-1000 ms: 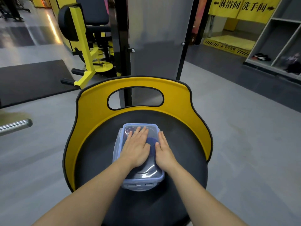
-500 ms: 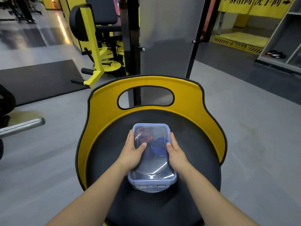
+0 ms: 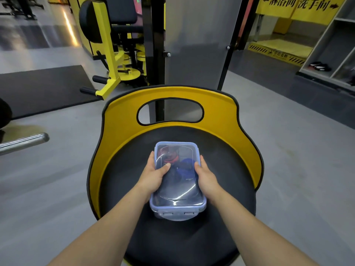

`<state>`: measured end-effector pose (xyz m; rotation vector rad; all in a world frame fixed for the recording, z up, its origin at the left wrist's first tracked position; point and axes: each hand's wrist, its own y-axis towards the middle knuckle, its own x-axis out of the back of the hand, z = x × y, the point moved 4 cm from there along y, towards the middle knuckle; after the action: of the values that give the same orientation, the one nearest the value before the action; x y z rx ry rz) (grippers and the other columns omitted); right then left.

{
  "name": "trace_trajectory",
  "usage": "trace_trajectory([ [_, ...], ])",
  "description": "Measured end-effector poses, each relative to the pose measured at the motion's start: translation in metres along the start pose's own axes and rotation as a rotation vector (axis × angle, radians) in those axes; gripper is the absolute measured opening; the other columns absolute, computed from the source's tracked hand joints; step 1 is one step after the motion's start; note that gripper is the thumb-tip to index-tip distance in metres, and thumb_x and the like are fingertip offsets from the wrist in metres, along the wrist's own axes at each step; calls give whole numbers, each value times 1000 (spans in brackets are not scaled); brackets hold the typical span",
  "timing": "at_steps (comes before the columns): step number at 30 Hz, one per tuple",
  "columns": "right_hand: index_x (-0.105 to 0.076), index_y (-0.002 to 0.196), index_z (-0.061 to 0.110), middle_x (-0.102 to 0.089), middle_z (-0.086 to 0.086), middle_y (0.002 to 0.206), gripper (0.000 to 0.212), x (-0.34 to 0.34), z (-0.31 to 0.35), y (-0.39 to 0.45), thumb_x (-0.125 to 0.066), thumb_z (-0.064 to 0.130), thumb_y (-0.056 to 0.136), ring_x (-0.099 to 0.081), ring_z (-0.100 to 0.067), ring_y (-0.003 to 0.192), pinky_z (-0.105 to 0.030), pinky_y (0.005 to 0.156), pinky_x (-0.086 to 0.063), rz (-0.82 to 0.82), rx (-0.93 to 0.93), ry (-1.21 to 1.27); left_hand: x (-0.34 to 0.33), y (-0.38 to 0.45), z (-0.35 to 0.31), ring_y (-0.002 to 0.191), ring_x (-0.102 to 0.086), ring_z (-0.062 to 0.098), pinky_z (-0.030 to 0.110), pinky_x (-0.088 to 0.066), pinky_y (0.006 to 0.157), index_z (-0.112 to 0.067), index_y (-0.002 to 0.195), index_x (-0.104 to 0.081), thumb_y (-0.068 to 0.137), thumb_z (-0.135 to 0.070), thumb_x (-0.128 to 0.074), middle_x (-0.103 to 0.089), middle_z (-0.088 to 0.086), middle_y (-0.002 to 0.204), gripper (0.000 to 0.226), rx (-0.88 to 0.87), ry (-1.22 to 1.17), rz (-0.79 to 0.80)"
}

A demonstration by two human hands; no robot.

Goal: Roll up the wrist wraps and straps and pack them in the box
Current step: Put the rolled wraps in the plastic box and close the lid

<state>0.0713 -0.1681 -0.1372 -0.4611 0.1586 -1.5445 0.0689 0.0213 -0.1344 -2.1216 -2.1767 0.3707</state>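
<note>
A second ago both palms lay flat on the lid; now they have slid to the sides. The left hand (image 3: 153,174) grips the left edge of the box (image 3: 177,181), thumb on the lid. The rolled wraps (image 3: 179,164) show inside it, mid-seat (image 3: 134,169). The right hand (image 3: 206,176) clasps the right edge. Packing looks done; the side latches likely come next.

A second ago both palms lay flat on the lid (image 3: 177,181) of the box (image 3: 177,210). Now the left hand (image 3: 153,177) and right hand (image 3: 206,178) have slid to its long sides, fingers curled down the walls, thumbs on the lid.
</note>
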Motion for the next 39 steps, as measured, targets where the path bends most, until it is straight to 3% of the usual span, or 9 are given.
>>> trace_trajectory([
  [4,-31,160,29,-30,8,165,56,12,15,4,-33,49,108,-34,-19,149,-41,122,-29,-75,128,-507,-7,-19,7,109,-73,15,43,-60,96,-36,135,-54,99,-21,-67,-74,-7,122,41,6,-23,-162],
  [7,-62,136,31,-54,2,141,48,15,36,-5,-32,52,105,-55,-26,125,-41,99,-46,-245,261,-1006,-16,-38,31,132,-58,21,50,-51,109,-44,148,-36,86,-48,-67,-53,-4,151,70,37,19,-353],
  [9,-70,121,28,-61,-1,125,45,11,38,-21,-31,46,106,-59,-27,111,-40,89,-46,-304,328,-1122,-24,-52,36,146,-44,27,52,-41,118,-42,157,-23,91,-44,-65,-34,0,165,78,82,24,-460],
  [13,-57,141,29,-49,0,148,45,18,6,-67,-31,43,107,-48,-23,131,-42,104,-41,-407,241,-984,-40,-83,28,159,-14,27,49,-21,128,-16,165,4,101,-30,-62,0,1,174,93,93,82,-630],
  [18,-22,161,35,-6,-6,170,55,3,-25,-109,-33,42,108,-17,-29,154,-45,120,-27,-483,14,-538,-54,-103,18,160,7,32,56,-1,127,-26,166,-9,102,-34,-51,9,9,174,77,23,714,-650],
  [24,-17,163,33,2,-2,171,54,-7,-31,-96,-28,32,110,-19,-27,155,-42,123,-27,-492,95,-280,-16,-76,0,161,-6,31,49,-4,128,-32,148,-52,94,-55,-23,-37,-3,166,66,-365,1367,-249],
  [28,-11,164,27,-2,5,172,60,5,-22,-75,-34,24,109,-24,-22,154,-34,120,-25,-447,120,-125,-2,-62,-2,159,-14,27,43,-5,128,-29,149,-49,91,-66,-14,-34,-4,166,77,-412,1408,-90],
  [34,-9,160,46,-24,13,167,69,9,-32,-52,-47,24,107,-33,-18,150,-45,124,-30,-389,66,276,-11,-59,10,160,-11,28,48,-5,130,-25,158,-40,94,-64,-10,-27,0,170,81,-377,1385,-163],
  [39,-19,161,40,-38,17,154,64,14,-22,-50,-46,16,108,-46,-12,134,-32,114,-39,-347,58,352,-16,-57,12,160,-11,29,47,-5,130,-25,158,-40,94,-64,-11,-27,1,170,81,-347,1351,-189],
])
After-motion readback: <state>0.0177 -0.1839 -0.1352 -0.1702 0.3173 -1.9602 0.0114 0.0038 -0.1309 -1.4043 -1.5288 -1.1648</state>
